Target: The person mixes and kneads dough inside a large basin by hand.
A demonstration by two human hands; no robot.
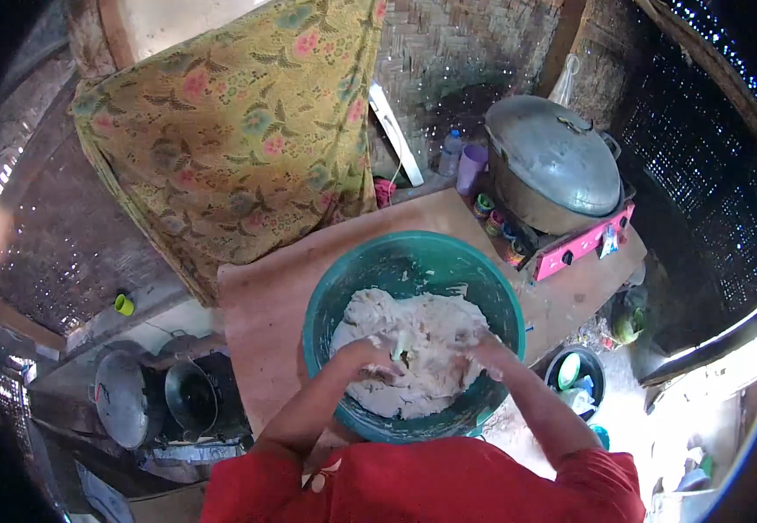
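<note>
A large green plastic basin (413, 247) stands on the table and holds a pale, lumpy mass of dough (426, 314) with loose flour around it. My left hand (373, 357) is in the basin at the dough's near left side, its flour-dusted fingers curled into the mass. On the right side of the dough, my right hand (486, 354) grips it, with the fingertips partly hidden by dough. Flour smears mark the basin's inner wall.
The basin rests on a brown tabletop (261, 322). A big lidded pot (553, 157) sits on a pink-fronted stove (583, 242) at the back right, beside a purple cup (472, 169) and small cans. A floral cloth (239, 131) hangs behind. Pans (191, 397) are at lower left.
</note>
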